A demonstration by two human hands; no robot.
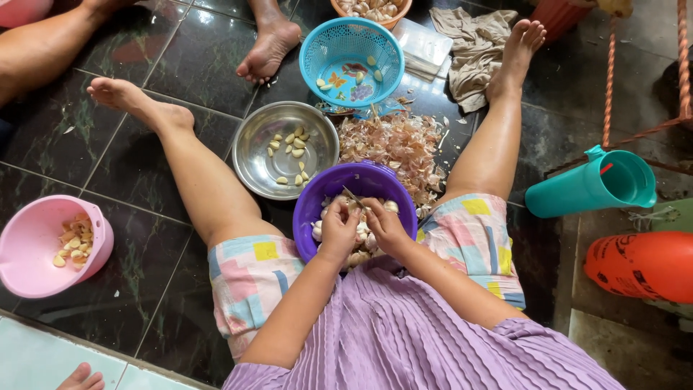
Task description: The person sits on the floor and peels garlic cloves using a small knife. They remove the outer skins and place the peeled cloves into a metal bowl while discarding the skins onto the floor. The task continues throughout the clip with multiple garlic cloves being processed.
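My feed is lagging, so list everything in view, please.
purple bowl: 1, purple, between knees, garlic inside
steel bowl: 1, silver, ahead, peeled cloves
blue basket: 1, blue, beyond steel bowl
peels: heap, pinkish, floor
pink bowl: 1, pink, far left
jug: 1, teal, right
cloth: 1, beige, top
left hand: over purple bowl, grip on a clove
right hand: beside it, holding a small knife

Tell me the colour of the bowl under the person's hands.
Purple: the bowl holding garlic, below the left hand and right hand, seen in the head view.
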